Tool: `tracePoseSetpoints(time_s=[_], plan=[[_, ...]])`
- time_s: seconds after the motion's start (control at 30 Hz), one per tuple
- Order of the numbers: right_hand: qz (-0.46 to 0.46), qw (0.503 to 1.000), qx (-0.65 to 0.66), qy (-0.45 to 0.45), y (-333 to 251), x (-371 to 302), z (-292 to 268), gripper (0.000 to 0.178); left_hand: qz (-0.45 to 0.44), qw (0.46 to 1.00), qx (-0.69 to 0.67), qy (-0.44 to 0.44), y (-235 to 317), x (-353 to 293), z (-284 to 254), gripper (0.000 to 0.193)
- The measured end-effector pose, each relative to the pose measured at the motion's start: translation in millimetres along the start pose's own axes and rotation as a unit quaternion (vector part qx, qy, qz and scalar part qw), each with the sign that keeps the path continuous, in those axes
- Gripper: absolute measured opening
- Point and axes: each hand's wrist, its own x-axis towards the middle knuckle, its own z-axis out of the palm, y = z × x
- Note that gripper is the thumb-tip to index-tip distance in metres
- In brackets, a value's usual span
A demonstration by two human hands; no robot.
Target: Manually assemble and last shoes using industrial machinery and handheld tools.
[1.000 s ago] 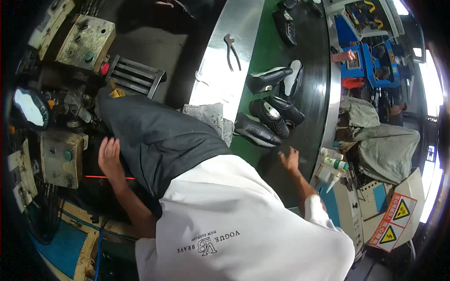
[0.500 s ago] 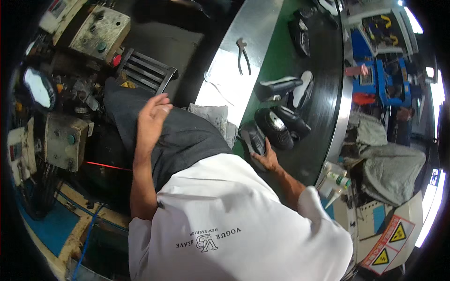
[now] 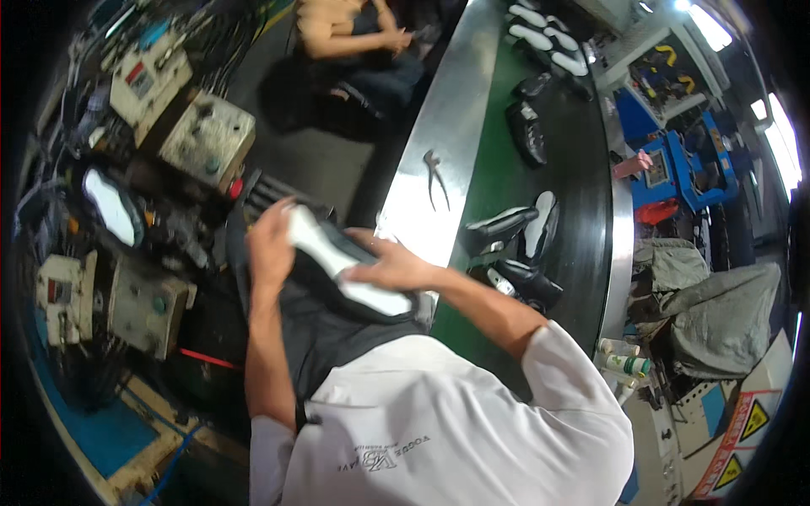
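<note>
The person's right hand (image 3: pixel 392 265) pinches a black shoe with a long, flat white underside (image 3: pixel 322 247), thumb across the white, fingers around the far edge. The left hand (image 3: pixel 270 246) curls at its upper end, fingertips blurred. The shoe is above the dark grey cloth trousers (image 3: pixel 331 327).

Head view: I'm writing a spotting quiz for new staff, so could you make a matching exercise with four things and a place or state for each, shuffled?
Things
1. Pliers
2. Held shoe
3. Larger grey cloth
4. Red button

Places or states
A. Draped on the picture's right, beyond the dark belt
B. By a control box on the picture's left
C. White sole facing the camera
D. On the shiny metal strip

Pairs: 1-D, 2-C, 3-A, 4-B
</note>
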Motion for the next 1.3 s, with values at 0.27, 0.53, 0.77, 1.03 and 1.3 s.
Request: tracePoseSetpoints(time_s=[0.27,0.53,0.77,1.03,1.3], plan=[[-0.320,0.860,-0.389,-0.088,-24,17,90,0.094,-0.074,0.956,0.208,0.192,-114,-70,-95,0.041],[-0.329,0.859,-0.383,-0.084,-48,39,93,0.086,-0.130,0.959,0.216,0.131,-123,-63,-108,0.033],[-0.266,0.930,-0.254,-0.014,-70,43,61,0.073,-0.075,0.908,-0.132,0.390,-109,-44,-210,0.028],[-0.279,0.909,-0.308,0.033,-178,118,45,0.073,-0.076,0.877,-0.398,0.258,-69,83,-331,0.080],[-0.408,0.842,-0.354,0.016,-313,251,129,0.083,0.060,0.878,-0.410,0.239,-5,-29,-314,0.075]])
